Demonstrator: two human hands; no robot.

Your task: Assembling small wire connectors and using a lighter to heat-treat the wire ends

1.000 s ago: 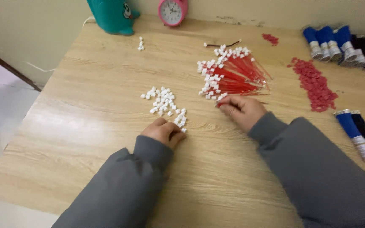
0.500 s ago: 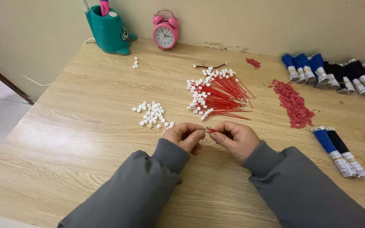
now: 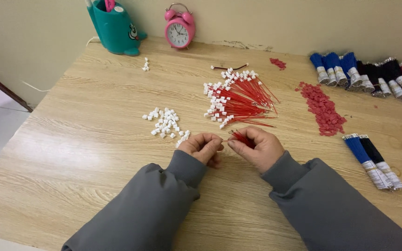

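Observation:
My left hand (image 3: 204, 148) and my right hand (image 3: 257, 148) meet over the wooden table (image 3: 84, 153), fingertips almost touching. The right hand pinches a short red wire (image 3: 241, 137) that pokes out between thumb and fingers. The left hand's fingers are curled tight, apparently on a small white connector, though the part itself is hidden. A heap of loose white connectors (image 3: 166, 123) lies just left of my left hand. A pile of red wires with white connectors fitted (image 3: 238, 98) lies just beyond both hands.
A patch of small red connectors (image 3: 322, 108) lies right of the wire pile. Bundles of blue, black and red wires (image 3: 364, 69) sit at the far right, two more bundles (image 3: 373, 155) nearer. A teal holder (image 3: 113, 28) and pink alarm clock (image 3: 179, 29) stand by the wall.
A second ago my hands were apart, left at the white connectors, right at the red wire pile. They have come together in front of me, and the view has tilted up.

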